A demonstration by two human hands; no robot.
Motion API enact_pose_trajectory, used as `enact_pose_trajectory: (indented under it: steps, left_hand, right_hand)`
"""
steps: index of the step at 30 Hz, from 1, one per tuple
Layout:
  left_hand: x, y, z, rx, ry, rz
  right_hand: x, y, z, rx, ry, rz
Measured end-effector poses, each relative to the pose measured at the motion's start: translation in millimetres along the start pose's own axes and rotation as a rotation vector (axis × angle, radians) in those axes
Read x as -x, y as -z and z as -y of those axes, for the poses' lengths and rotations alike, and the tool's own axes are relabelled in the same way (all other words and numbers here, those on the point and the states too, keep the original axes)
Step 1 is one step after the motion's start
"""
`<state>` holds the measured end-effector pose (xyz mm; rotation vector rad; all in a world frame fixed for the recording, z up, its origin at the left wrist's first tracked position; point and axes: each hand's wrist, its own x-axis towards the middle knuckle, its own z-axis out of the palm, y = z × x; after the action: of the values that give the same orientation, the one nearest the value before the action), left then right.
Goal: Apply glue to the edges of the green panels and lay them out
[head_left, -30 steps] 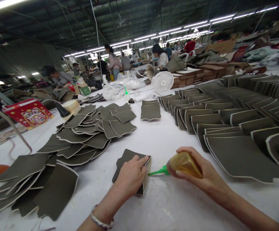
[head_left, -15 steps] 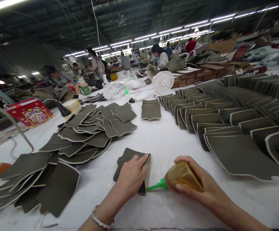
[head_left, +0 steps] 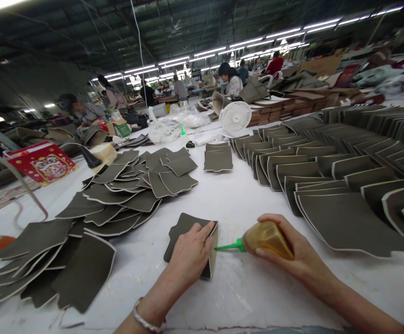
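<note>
My left hand (head_left: pixel 192 250) holds a dark olive leather-like panel (head_left: pixel 182 226) against the white table. Its index finger stretches to the panel's upper right corner; the other fingers are curled and the thumb is hidden. Along the right side, a pale yellowish edge strip (head_left: pixel 214 260) faces the bottle. My right hand (head_left: pixel 288 246) is wrapped round a squeeze bottle of amber liquid (head_left: pixel 267 239), tipped on its side. The bottle's green nozzle (head_left: pixel 227 246) points left, its tip at the pale strip, about midway along it.
Loose heaps of similar panels (head_left: pixel 118 199) lie at left, and long overlapping rows of panels (head_left: pixel 348 218) at right. A short stack (head_left: pixel 218 157) sits ahead, before a white fan (head_left: pixel 235 116). A red printed box (head_left: pixel 43 162) stands far left. Other people work in the background.
The nozzle tip has moved away from me along the pale strip, from near its lower end to about its middle. My left hand and the panel stay almost still.
</note>
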<state>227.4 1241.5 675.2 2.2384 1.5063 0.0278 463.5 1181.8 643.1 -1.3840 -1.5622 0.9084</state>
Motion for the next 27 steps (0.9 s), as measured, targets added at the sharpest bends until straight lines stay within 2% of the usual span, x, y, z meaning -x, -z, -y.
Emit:
enact_pose_trajectory:
  steps: [2, 6, 8, 12, 15, 17, 22, 27]
  left_hand:
    - [0, 1.3, -1, 0.006, 0.003, 0.006]
    - [0, 2.8, -2, -0.003, 0.013, 0.025]
    - [-1, 2.2, -1, -0.004, 0.009, 0.026]
    - [-4, 1.2, 0, 0.014, -0.002, 0.026]
    - [-5, 1.8, 0, 0.019, 0.007, 0.037]
    - [-5, 2.3, -1, 0.021, 0.012, 0.039]
    - [-5, 2.1, 0, 0.044, -0.006, 0.029]
    - [-6, 3.4, -1, 0.034, 0.010, 0.041]
  right_hand:
    - [0, 0, -1, 0.014, 0.022, -0.021]
    - [4, -4, 1, -0.083, -0.028, 0.134]
    - [0, -3, 1, -0.102, -0.043, 0.153]
    - [-20, 4, -6, -0.016, 0.006, -0.028]
    - [-28, 7, -11, 0.033, 0.033, -0.112]
    - [-27, 6, -11, 0.030, 0.026, -0.117]
    - [-19, 4, -5, -0.029, -0.018, 0.027]
    - [-26, 7, -5, 0.022, -0.048, -0.130]
